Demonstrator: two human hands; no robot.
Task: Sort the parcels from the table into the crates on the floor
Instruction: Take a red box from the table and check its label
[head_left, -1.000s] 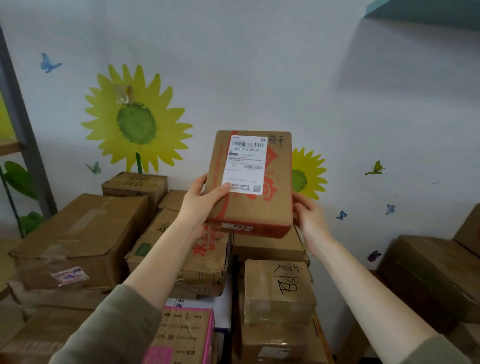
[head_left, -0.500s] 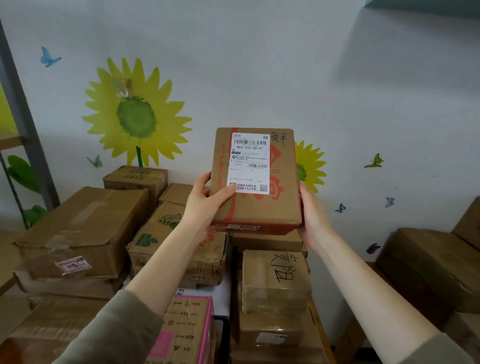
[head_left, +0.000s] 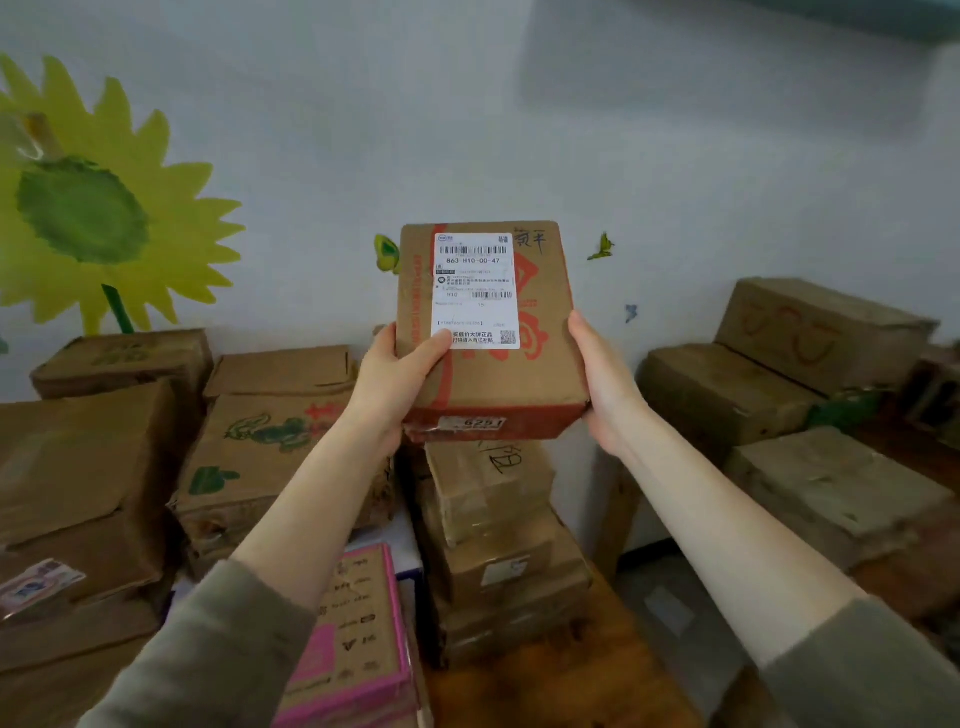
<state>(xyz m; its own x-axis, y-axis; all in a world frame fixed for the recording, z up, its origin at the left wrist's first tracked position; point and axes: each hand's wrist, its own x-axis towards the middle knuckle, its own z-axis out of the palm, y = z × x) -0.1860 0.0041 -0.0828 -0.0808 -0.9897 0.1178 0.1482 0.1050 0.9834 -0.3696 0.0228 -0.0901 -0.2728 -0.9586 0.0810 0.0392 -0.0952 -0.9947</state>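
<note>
A flat brown cardboard parcel (head_left: 540, 364) with red print and a white shipping label is held upright in the air in front of the wall. My left hand (head_left: 392, 382) grips its lower left edge, thumb on the label. Its lower right edge rests against my right hand (head_left: 605, 382). Below it stands a stack of taped brown parcels (head_left: 493, 525) on the wooden table (head_left: 561, 686). No crate is in view.
More cardboard boxes crowd the table: a large one (head_left: 78, 483) at the left, one with green print (head_left: 270, 447) in the middle, a pink-edged one (head_left: 358, 639) near me. Other boxes (head_left: 779, 374) are piled at the right, across a floor gap (head_left: 660, 597).
The view has shifted to the right. The parcel stays in both hands, with its label now closer and more face-on to me.
</note>
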